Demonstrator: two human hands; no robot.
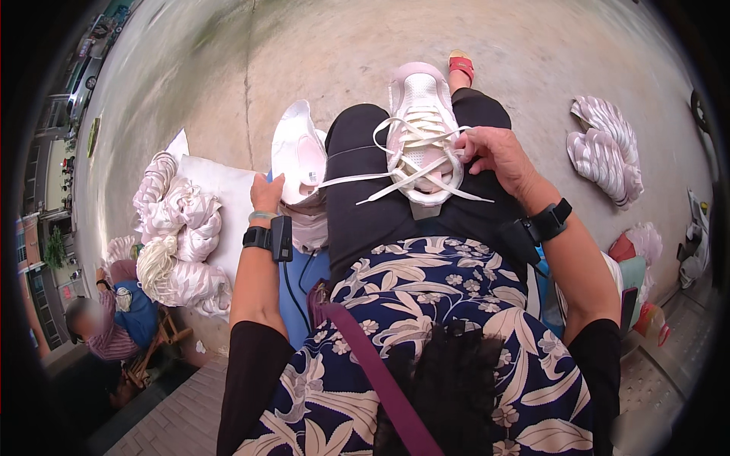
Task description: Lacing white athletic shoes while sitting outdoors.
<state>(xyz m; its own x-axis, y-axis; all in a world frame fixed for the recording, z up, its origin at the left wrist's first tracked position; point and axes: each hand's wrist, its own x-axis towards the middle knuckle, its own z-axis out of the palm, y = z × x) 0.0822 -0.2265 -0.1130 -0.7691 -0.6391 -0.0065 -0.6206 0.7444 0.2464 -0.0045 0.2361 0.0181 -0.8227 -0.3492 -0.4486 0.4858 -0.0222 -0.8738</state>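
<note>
A white and pale pink shoe upper [418, 95] lies across my thighs, toe pointing away from me. Through its eyelets runs a flat white shoelace [414, 137], with loose ends trailing to both sides. At its right edge my right hand [498, 152] is closed, thumb and forefinger pinching the lace by an eyelet. Left of my thigh, a second white shoe upper [295, 148] rests on more pale pieces. My left hand [268, 194] grips that upper's near left edge; some of its fingers are hidden.
Bundled pale pink uppers [182, 220] are heaped at the left on a white sheet [220, 178]. Another bundle [606, 152] lies on the concrete floor [327, 45] at right. A seated person [125, 319] is at far left. Bags and cloths [635, 266] stand by my right elbow.
</note>
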